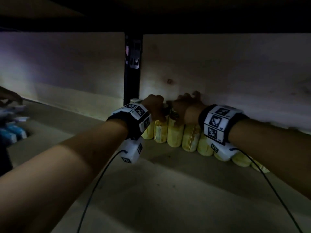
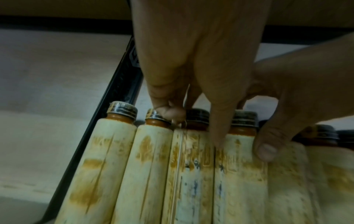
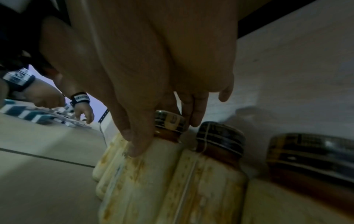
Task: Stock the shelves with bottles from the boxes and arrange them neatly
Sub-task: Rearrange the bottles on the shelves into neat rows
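Yellow-labelled bottles (image 1: 175, 132) upright in a row, caps up, left hand (image 1: 155, 106) and right hand (image 1: 186, 106) gripping neighbouring tops.

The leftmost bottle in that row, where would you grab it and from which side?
Probably by the cap and neck, from above. The leftmost bottle stands upright, its right side against the next bottle, so only the narrow top has room for fingers.

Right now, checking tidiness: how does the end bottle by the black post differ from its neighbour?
The end bottle is untouched, cap fully showing; its neighbour has the left hand gripping its half-hidden cap. The end bottle borders the black post; its neighbour has bottles both sides. Both upright, pale-labelled.
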Available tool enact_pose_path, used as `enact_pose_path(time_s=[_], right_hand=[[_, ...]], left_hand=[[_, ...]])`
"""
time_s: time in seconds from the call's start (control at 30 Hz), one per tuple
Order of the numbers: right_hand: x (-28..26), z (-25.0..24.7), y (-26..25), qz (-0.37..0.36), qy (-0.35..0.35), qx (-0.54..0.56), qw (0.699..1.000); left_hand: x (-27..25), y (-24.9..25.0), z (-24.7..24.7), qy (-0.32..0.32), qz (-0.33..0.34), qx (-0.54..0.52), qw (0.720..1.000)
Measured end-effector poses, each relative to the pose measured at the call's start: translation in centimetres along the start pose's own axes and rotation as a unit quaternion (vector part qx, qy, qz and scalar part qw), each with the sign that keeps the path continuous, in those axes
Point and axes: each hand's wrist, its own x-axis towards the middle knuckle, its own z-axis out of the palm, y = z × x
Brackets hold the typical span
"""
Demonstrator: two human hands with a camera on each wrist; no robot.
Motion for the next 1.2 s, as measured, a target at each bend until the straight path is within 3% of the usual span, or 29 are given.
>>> enact_pose_path(time_s=[0.13, 0.27, 0.43, 0.63, 0.8, 0.97, 1.03, 1.1, 1.2], right_hand=[[-2.0, 0.7, -0.7, -0.052, 0.069, 0.061, 0.994], [-4.2, 0.8, -2.1, -0.079, 0.105, 0.113, 0.985], [-6.3, -0.7, -2.4, -0.107, 0.071, 0.246, 0.961], [-9.5, -2.8, -3.8, -0.156, 0.002, 0.352, 0.923], [-11.8, -3.7, -5.0, -0.167, -0.023, 0.397, 0.902], [-12.7, -3.1, -5.2, -0.150, -0.008, 0.391, 0.908], [-12.5, -2.8, -4.5, -0.161, -0.037, 0.442, 0.882], [-12.1, -2.8, -3.3, -0.153, -0.066, 0.529, 0.832], [-10.6, -1.9, -1.7, -0.084, -0.061, 0.656, 0.747]], left_hand=[[-1.6, -0.3, 0.6, 0.009, -0.011, -0.022, 1.000], [-4.1, -0.6, 0.8, 0.034, 0.026, -0.030, 0.999], [-7.8, -1.7, -1.2, 0.026, 0.056, -0.134, 0.989], [-12.4, -2.8, -4.2, -0.099, 0.012, -0.181, 0.978], [-14.6, -2.7, -5.6, -0.135, -0.020, -0.156, 0.978], [-15.5, -2.1, -5.5, -0.141, -0.024, -0.135, 0.980], [-15.7, -2.2, -5.9, -0.161, -0.012, -0.184, 0.969], [-15.5, -2.7, -7.2, -0.153, -0.014, -0.297, 0.942], [-13.8, -4.2, -8.9, -0.041, -0.059, -0.427, 0.901]])
